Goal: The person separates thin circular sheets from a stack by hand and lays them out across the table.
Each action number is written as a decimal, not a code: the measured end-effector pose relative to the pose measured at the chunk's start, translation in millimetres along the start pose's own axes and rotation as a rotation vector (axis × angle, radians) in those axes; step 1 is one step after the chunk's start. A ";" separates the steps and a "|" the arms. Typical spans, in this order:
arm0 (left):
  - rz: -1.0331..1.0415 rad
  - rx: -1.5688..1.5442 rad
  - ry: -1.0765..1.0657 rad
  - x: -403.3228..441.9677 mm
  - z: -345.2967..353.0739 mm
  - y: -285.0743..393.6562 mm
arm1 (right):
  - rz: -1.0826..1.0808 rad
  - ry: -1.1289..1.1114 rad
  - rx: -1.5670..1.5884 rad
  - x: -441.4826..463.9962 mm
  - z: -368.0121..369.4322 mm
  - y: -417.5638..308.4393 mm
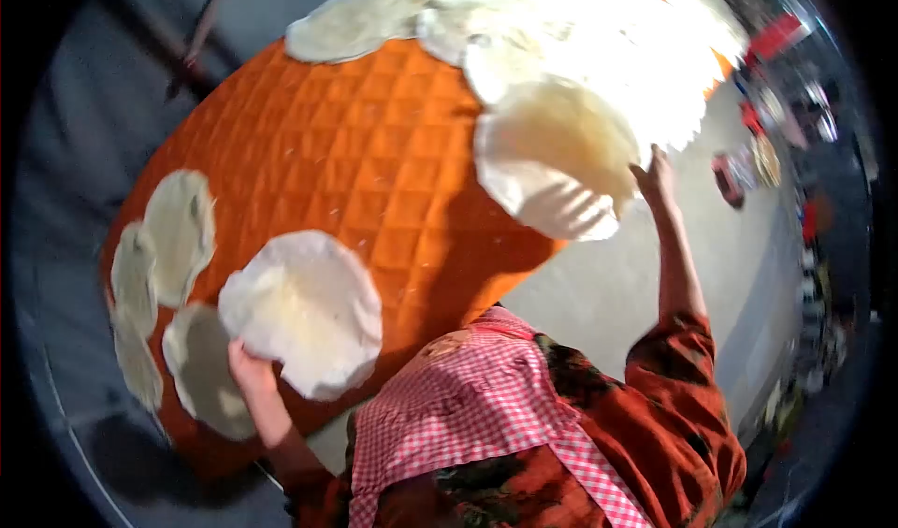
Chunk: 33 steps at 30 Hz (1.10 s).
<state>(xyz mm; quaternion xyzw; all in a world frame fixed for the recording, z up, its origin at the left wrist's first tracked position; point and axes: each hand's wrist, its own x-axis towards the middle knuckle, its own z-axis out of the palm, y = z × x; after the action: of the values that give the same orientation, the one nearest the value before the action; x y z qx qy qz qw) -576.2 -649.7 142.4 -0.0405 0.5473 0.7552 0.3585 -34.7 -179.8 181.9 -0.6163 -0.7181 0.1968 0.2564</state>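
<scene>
My left hand (251, 371) is closed on the lower left edge of a round, thin flatbread (304, 308), pale with a slightly uneven rim. Part of another flatbread (208, 378) lies below and behind it on the orange quilted cloth (327, 154). To the right, my right hand (658, 180) grips the right edge of a second large flatbread (552, 144), its fingers partly hidden. A hand-shaped shadow falls across that one. It hangs over the cloth's right edge, beside a bright heap of flatbreads (599, 42).
Several flatbreads (180, 233) lie along the cloth's left end. Grey floor (599, 285) shows to the right, with jars and a red-lidded container (734, 173) on it. More clutter lines the far right side. A dark pole (201, 23) stands behind the cloth.
</scene>
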 end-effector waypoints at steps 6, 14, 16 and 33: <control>-0.027 -0.081 -0.027 -11.9 57.2 -9.8 | -0.461 -0.626 0.239 -136.3 103.2 -188.6; 0.053 -0.096 -0.191 -13.7 117.1 23.5 | -0.750 -0.699 0.425 -202.5 223.3 -383.6; 0.180 -0.076 -0.303 1.2 106.0 31.4 | -0.947 -0.691 0.320 -144.9 229.8 -401.4; 0.896 1.624 0.184 128.9 32.4 -110.6 | 0.001 0.533 0.080 281.8 230.2 -166.0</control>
<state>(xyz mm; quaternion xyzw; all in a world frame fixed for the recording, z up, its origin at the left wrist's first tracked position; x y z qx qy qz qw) -596.0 -542.0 8.6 0.3780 0.8986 0.2026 -0.0927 -336.2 78.7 134.6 -0.6359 -0.6167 0.0560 0.4606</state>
